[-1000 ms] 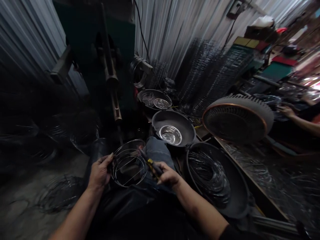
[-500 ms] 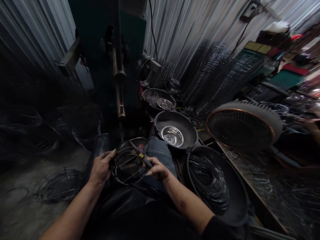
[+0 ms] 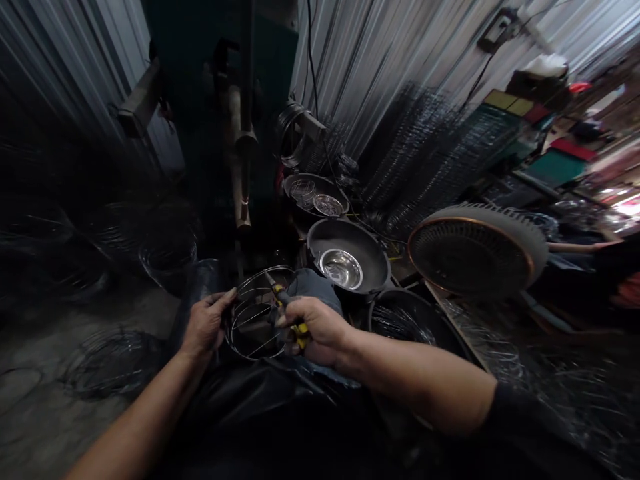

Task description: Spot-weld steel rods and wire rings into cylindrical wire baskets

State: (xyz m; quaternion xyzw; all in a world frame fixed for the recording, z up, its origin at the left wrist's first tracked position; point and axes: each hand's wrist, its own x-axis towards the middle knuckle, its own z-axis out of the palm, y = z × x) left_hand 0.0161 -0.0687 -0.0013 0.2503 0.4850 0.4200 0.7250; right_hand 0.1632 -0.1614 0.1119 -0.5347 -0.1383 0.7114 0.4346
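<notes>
A round wire frame (image 3: 256, 313) made of metal rings and cross wires rests over my lap. My left hand (image 3: 205, 325) grips its left rim, fingers closed on the wire. My right hand (image 3: 313, 328) is closed round pliers with yellow-and-black handles (image 3: 286, 307); their jaws point up and left onto the frame's right side. My jeans-clad knee (image 3: 315, 287) shows just behind the frame.
A dark pan holding a steel bowl (image 3: 341, 268) sits ahead, another pan with small wire pieces (image 3: 314, 197) behind it. A basin of wire rings (image 3: 400, 320) lies right of my arm. A round fan guard (image 3: 475, 250) stands at right, another person's arm (image 3: 575, 247) beyond it.
My right hand has turned over the pliers and moved left onto the frame. The frame has tilted a little. The view shifted slightly.
</notes>
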